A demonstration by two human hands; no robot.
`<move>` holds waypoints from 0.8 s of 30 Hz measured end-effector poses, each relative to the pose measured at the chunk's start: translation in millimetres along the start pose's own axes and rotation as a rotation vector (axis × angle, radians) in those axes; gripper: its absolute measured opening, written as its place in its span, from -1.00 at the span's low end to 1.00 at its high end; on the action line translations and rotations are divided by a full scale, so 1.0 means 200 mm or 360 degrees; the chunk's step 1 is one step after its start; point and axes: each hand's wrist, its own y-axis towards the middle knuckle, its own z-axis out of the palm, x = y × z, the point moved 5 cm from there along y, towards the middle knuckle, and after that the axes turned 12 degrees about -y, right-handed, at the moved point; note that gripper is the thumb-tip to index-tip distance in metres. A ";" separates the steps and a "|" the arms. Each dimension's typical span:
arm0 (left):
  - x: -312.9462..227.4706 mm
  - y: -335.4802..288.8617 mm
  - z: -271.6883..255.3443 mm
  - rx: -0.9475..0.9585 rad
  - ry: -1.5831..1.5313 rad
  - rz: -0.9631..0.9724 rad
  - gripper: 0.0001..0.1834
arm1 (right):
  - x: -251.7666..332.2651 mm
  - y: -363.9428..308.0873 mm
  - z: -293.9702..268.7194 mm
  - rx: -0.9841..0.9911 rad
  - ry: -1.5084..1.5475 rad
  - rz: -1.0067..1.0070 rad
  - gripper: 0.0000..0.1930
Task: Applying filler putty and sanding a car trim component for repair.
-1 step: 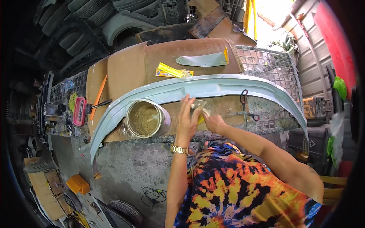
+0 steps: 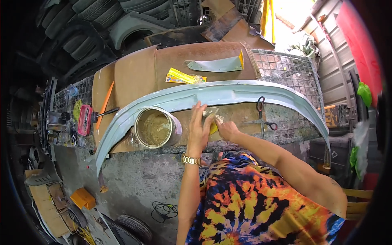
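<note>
My left hand (image 2: 198, 132) is just in front of the middle of a long, curved, pale grey-green trim panel (image 2: 212, 93). Its fingers stretch forward, and the thumb presses on a crumpled, pale, partly see-through sheet (image 2: 210, 111). Beside it, my right hand (image 2: 227, 130) is closed round the nearer end of that sheet. A small yellow piece (image 2: 213, 128) shows between the two hands, mostly covered, so its kind cannot be made out. Left of my hands stands a round open tub (image 2: 176, 130), with greyish-brown paste (image 2: 153, 127) inside. Scissors (image 2: 262, 121) lie to the right.
Cardboard (image 2: 134, 73) covers much of the mesh-topped bench (image 2: 281, 69). On it lie yellow packets (image 2: 183, 76), a smaller pale panel (image 2: 216, 65) and an orange strip (image 2: 107, 102). A pink basket (image 2: 85, 119) sits at left. Below are cables (image 2: 164, 211) and an orange box (image 2: 83, 198).
</note>
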 end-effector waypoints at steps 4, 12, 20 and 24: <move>-0.02 0.00 0.01 0.0009 0.0032 -0.0003 -0.53 | -0.11 -0.24 0.09 0.0155 0.0045 -0.0045 -0.36; -0.09 -0.08 -0.13 0.0146 0.0199 0.0155 -0.64 | -0.49 -0.58 0.10 0.0019 0.0998 0.0147 -0.35; -0.69 0.26 -0.66 -0.0080 -0.0235 0.0236 -0.78 | -0.65 -0.65 0.03 -0.0538 0.1741 0.0440 -0.38; -0.88 0.51 -1.04 -0.0081 -0.0366 0.0407 -0.77 | -0.61 -0.71 0.05 -0.0675 0.1834 0.0727 -0.39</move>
